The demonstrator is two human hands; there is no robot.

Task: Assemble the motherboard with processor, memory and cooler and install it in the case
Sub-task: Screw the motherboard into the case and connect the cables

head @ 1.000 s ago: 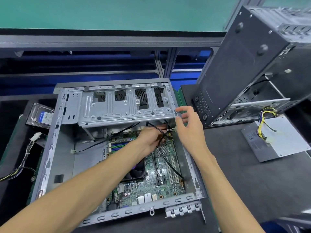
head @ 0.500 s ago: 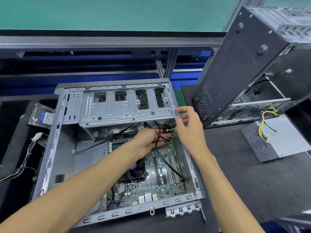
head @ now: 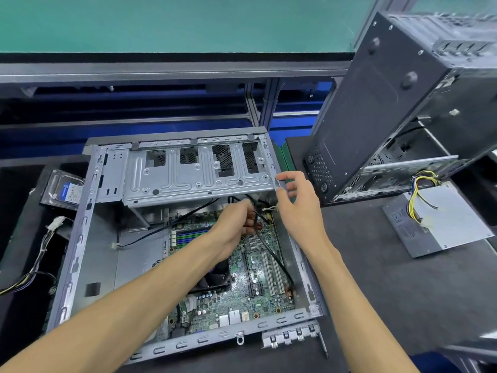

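Gripping one black cable (head: 271, 254) over the motherboard (head: 250, 267), the left hand (head: 234, 224) curls inside the open case (head: 80, 238); the right hand (head: 298, 208) pinches the drive cage (head: 193, 173) corner. Two cases show: a second case (head: 376, 103) stands right.

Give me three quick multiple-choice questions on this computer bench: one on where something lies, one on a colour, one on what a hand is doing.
1. Where does the hard drive lie?
A. left of the open case
B. on the motherboard
C. on the power supply

2. What colour is the drive's label?
A. red
B. blue
C. yellow

3. What is the left hand doing?
A. resting flat on the mat
B. lifting the fan
C. gripping a black cable

Answers:
1 A: the hard drive sits outside the left wall of the case.
2 B: its label is blue and white.
3 C: the left hand has its fingers curled round the cable above the motherboard.
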